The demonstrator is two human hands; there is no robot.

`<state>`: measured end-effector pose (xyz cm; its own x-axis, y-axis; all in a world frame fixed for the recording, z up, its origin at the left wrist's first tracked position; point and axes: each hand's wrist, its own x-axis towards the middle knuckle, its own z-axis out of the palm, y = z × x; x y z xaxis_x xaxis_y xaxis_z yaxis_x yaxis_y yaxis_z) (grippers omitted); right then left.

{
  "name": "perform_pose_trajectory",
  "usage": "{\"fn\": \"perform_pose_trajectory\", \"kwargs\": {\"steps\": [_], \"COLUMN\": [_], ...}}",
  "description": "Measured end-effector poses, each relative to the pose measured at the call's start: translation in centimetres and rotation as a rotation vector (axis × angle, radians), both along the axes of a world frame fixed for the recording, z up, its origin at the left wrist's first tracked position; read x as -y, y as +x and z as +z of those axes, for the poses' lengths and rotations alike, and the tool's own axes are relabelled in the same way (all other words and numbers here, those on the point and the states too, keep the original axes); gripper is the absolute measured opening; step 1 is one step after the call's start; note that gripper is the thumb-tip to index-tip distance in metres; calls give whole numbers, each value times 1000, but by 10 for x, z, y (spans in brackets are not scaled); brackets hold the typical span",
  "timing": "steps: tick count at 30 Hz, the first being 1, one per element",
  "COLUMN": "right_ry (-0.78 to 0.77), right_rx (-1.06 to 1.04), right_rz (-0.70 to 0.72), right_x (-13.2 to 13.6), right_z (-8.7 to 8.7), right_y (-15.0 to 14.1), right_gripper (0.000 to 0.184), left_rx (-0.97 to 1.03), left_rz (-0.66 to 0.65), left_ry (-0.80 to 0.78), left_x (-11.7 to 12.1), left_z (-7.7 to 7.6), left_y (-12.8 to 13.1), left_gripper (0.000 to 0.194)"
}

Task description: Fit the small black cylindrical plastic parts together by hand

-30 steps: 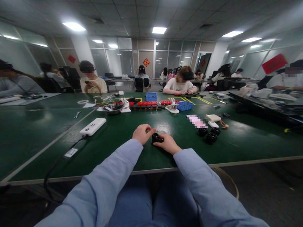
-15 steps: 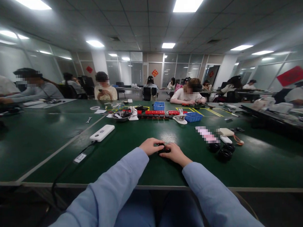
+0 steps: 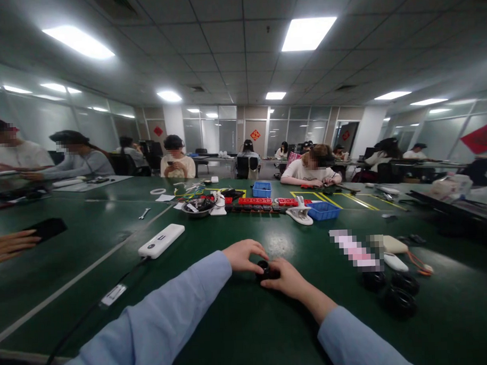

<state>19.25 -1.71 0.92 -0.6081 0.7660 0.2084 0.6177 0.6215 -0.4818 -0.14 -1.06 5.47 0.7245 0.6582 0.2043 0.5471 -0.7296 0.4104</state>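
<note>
A small black round part (image 3: 264, 268), with a ring-like top, stands upright on the green table between my hands. My left hand (image 3: 245, 256) curves its thumb and forefinger around the part's left and far side. From the right, my right hand (image 3: 290, 278) closes its fingers on the same part and covers much of that side. Similar black round parts (image 3: 400, 300) sit in a group to the right of my right hand; their exact kind is not clear.
A white power bank (image 3: 162, 241) with a black cable lies left. Blue bins (image 3: 323, 210), red modules (image 3: 254, 202) and a bowl of parts (image 3: 197, 206) stand ahead. A white mouse-like item (image 3: 395, 262) lies right. A co-worker's hand (image 3: 12, 246) holds a dark flat object at far left.
My view has shifted, so the table and hands appear lower in the picture. More of the black part shows between my fingers. A co-worker's hand with a dark flat object has appeared at left.
</note>
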Motion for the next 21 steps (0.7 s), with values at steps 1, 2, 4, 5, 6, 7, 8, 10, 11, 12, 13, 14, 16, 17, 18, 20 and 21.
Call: {"fn": "perform_pose_trajectory", "kwargs": {"steps": [1, 2, 4, 5, 6, 7, 8, 10, 11, 12, 13, 14, 16, 17, 18, 20, 21], "right_ry": [-10, -23, -54, -69, -82, -95, -106, -129, -140, -150, -156, -162, -171, -174, -172, -156, -143], "right_rx": [-3, -5, -3, 0, 5, 10, 15, 23, 25, 25, 25, 24, 23, 25, 30, 40, 44], "right_rz": [0, -2, -4, -3, -2, -2, -1, -3, -2, 0, 2, 4, 6, 4, 3, -1, 2], "right_x": [0, 0, -1, -1, -1, -2, -2, -2, -2, -2, -2, -2, -3, -3, -3, -3, -3], "right_z": [0, 0, 1, 2, 2, 3, 4, 6, 7, 8, 8, 8, 8, 8, 7, 7, 6], "right_y": [0, 0, 0, 0, 0, 0, 0, -1, -1, -1, -2, -2, -3, -3, -3, -3, -3], "right_gripper": [23, 23, 24, 25, 25, 25, 25, 25, 24, 23, 22, 21, 20, 20, 19, 18, 17], "left_rx": [-12, -27, -59, -73, -88, -103, -118, -142, -150, -155, -160, -166, -191, -212, -244, -322, -362], "left_rz": [-17, -30, -33, -29, -27, -28, -29, -25, -14, 4, 29, 61, 133, 168, 202, 274, 313], "left_ry": [4, 3, -7, -10, -11, -13, -15, -14, -8, -1, 7, 14, 35, 59, 96, 198, 245], "left_x": [-1, -1, -2, -2, -3, -3, -4, -5, -4, -4, -3, -2, 3, 7, 10, 18, 21], "left_z": [1, 1, 3, 4, 5, 7, 8, 10, 11, 12, 12, 12, 12, 12, 12, 11, 11], "left_y": [0, -1, -1, -1, 0, 0, 1, 2, 2, 3, 4, 5, 9, 12, 15, 23, 27], "left_gripper": [37, 35, 33, 33, 33, 34, 34, 35, 35, 35, 36, 37, 41, 43, 46, 54, 59]}}
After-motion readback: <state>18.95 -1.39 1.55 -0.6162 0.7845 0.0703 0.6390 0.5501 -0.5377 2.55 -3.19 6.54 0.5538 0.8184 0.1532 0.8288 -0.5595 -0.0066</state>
